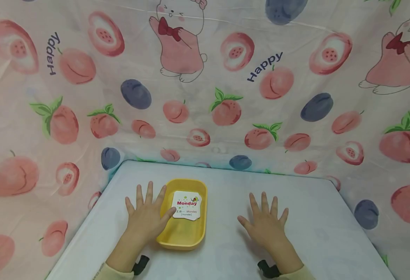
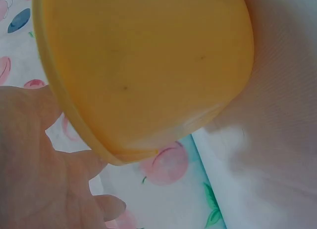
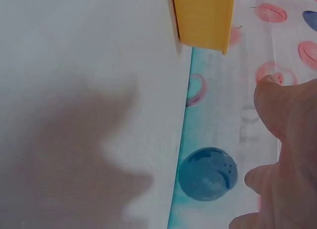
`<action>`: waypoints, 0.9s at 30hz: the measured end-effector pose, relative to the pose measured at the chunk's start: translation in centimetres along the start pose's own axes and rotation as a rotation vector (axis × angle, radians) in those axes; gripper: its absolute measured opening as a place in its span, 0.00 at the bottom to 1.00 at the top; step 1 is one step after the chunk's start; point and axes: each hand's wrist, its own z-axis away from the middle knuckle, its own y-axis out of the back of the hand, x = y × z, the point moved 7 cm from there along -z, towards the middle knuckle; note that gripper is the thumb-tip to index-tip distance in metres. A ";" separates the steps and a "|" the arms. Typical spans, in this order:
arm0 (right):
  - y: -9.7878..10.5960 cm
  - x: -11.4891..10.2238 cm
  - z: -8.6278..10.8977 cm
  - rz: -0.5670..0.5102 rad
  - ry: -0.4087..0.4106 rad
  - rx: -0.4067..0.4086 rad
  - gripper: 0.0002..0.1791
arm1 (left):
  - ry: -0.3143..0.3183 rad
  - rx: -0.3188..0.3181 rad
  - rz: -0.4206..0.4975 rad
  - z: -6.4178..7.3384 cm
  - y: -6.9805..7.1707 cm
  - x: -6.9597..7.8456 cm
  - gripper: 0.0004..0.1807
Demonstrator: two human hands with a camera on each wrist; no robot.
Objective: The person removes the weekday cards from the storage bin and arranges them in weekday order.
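Note:
A yellow plastic tray stands on the white table, left of centre. In its far half lies a small stack of white cards; the top one reads "Monday" with Chinese writing and a small colourful picture. My left hand is spread palm down over the tray's left rim, thumb reaching towards the cards. Whether it touches the rim I cannot tell. In the left wrist view the tray's side fills the middle, beside the fingers. My right hand hovers over the table to the right, fingers spread, holding nothing, its shadow below.
The white table reaches back to a curtain printed with peaches, blue fruits and rabbits, which hangs behind and on both sides. A black strap piece sits at the left wrist and another black piece at the right.

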 end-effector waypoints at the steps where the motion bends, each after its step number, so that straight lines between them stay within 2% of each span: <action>1: 0.0 0.0 0.0 -0.004 -0.001 -0.001 0.56 | 0.000 -0.001 0.000 0.0 0.0 0.0 0.46; 9: 0.3 0.0 0.2 -0.024 -0.004 -0.010 0.58 | 0.004 -0.017 0.001 0.2 -0.3 -0.2 0.48; 18: 0.5 -0.1 -0.1 -0.020 0.012 0.007 0.55 | 0.012 -0.023 -0.013 0.0 -0.6 -0.6 0.47; 27: 0.7 -0.3 -0.5 -0.028 0.048 0.003 0.55 | 0.024 -0.046 -0.001 0.0 -0.1 -0.9 0.47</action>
